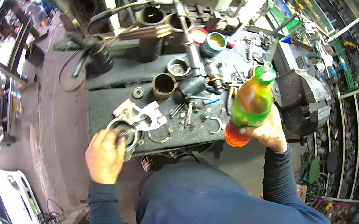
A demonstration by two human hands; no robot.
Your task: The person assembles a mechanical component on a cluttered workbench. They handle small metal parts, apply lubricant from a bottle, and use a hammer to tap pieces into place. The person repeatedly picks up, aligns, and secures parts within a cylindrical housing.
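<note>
My left hand (105,156) is closed at the near left edge of the workbench (111,99), its fingers curled over the side of a hollow round metal part (133,141). The fingertips reach its rim, and the palm side is hidden. In my right hand (271,132) a clear plastic bottle (253,99) with a green label and reddish-orange liquid is held tilted above the bench's right front edge. Thin clear tubing or a nozzle seems to rise from its green top, but this is blurred. Beside the left hand lie white paper (153,114) and a metal half-ring (160,136).
Small tools and bolts (188,113) lie mid-bench. Behind them stand a brown-lined cylinder sleeve (164,86), a metal ring-shaped part (178,67) and an open tin (216,42). A large dark vise (303,100) is mounted at right, near parts shelves (356,144).
</note>
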